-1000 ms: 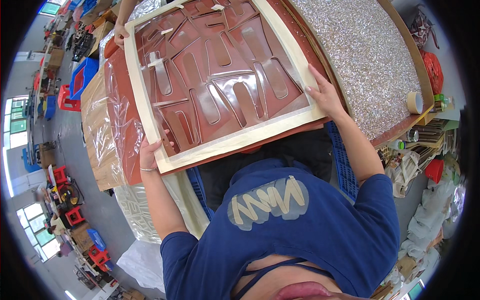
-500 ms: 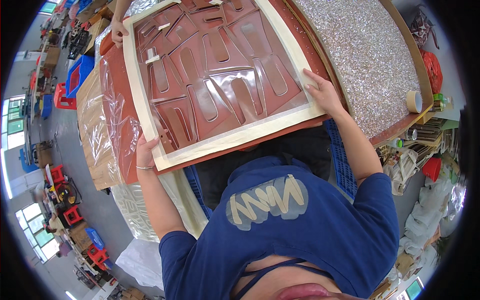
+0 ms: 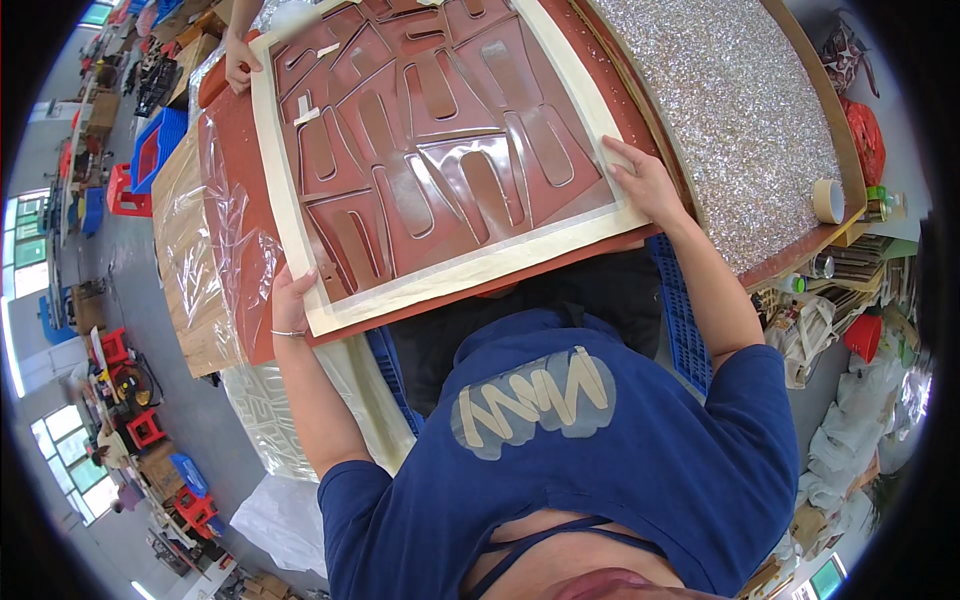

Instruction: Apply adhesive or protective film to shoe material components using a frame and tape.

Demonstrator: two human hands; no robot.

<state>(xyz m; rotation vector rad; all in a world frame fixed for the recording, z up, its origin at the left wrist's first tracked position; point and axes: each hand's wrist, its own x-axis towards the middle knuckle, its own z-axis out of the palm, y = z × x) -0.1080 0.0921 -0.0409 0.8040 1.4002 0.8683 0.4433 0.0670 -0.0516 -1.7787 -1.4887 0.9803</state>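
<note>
A clear sheet point(image 3: 445, 190) with long slot shapes and a cream tape border point(image 3: 470, 273) lies over a reddish-brown board point(image 3: 232, 150). My left hand point(image 3: 293, 300) pinches the sheet's near left corner, thumb on top and fingers underneath out of sight. At the right edge, near the corner, my right hand point(image 3: 648, 185) grips the border with its thumb and fingers. Another person's hand point(image 3: 240, 65) holds the far left edge. Small pieces of cream tape point(image 3: 306, 112) are stuck on the sheet's left part.
Right of the board stands a shallow tray of silvery glitter-like material point(image 3: 725, 110). A roll of cream tape point(image 3: 828, 202) sits on its near right corner. Crumpled clear film point(image 3: 225, 215) covers a wooden board at left. Blue plastic crates point(image 3: 684, 320) stand below the table edge.
The sheet has shifted slightly, its near left corner a little farther away and its left edge slightly rightward. Its slot outlines look less doubled over the board. Both my hands keep their hold.
</note>
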